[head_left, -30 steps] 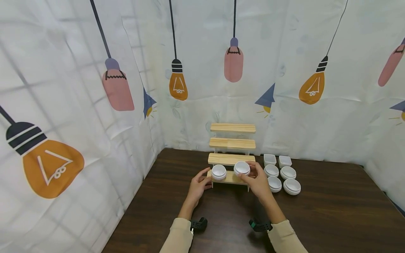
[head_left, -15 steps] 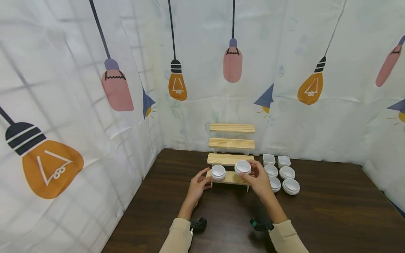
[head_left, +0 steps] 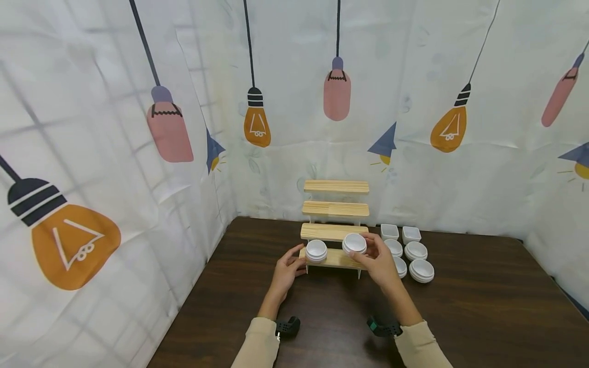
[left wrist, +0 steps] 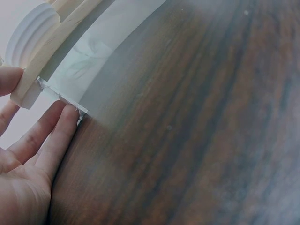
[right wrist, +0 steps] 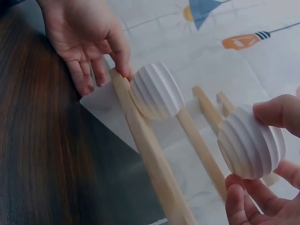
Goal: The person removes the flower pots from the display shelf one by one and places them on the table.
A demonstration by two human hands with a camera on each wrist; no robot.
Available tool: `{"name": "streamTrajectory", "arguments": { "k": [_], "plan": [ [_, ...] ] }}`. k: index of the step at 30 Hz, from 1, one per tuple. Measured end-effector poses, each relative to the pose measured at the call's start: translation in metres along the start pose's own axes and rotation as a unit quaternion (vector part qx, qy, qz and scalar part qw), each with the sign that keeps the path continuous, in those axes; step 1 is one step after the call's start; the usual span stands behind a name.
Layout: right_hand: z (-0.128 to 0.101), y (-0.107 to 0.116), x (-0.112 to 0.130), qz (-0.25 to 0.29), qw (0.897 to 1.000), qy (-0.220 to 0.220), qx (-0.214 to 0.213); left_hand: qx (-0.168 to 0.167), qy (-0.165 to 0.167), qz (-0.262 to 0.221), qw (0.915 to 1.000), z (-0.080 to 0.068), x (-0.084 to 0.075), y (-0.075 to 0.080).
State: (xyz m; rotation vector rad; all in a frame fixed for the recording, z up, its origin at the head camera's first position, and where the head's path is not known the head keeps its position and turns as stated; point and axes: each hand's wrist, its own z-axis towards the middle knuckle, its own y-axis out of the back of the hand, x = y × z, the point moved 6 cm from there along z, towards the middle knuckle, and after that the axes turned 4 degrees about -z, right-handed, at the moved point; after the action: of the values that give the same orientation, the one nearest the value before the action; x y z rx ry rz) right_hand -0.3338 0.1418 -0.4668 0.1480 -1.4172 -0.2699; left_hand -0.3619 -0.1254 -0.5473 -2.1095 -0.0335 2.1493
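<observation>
My left hand (head_left: pixel 284 271) grips the left end of the lowest plank of a four-tier wooden display stand (head_left: pixel 340 260). In the left wrist view the thumb lies at the plank's end (left wrist: pixel 29 91), and two fingertips touch the clear support under it. Beside that hand a small ribbed white bowl (right wrist: pixel 157 91) sits on the plank. My right hand (head_left: pixel 379 263) pinches a second ribbed white bowl (right wrist: pixel 251 143) between thumb and fingers, over the right part of the same plank. Its open side faces up in the head view.
Right of the stand are white dishes on the dark wooden table (head_left: pixel 483 306): two square ones (head_left: pixel 411 234) at the back and several round ribbed bowls (head_left: pixel 421 271) in front. A printed white curtain (head_left: pixel 285 168) hangs close behind the stand.
My right hand and its bowl have shifted slightly right along the lowest plank. My left hand keeps its grip on the plank's end. The head view has turned slightly.
</observation>
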Motion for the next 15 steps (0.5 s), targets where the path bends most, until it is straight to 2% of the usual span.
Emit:
{"name": "streamTrajectory", "arguments": {
  "k": [5,15],
  "plan": [
    [-0.005,0.003,0.001,-0.002,1.000,0.022,-0.007,-0.010,-0.003,0.004,0.9999,-0.001,0.001,-0.001],
    [-0.017,0.005,-0.005,0.003,0.998,0.066,0.014,-0.010,-0.001,0.004,0.9999,0.000,0.001,0.000]
  ]
}}
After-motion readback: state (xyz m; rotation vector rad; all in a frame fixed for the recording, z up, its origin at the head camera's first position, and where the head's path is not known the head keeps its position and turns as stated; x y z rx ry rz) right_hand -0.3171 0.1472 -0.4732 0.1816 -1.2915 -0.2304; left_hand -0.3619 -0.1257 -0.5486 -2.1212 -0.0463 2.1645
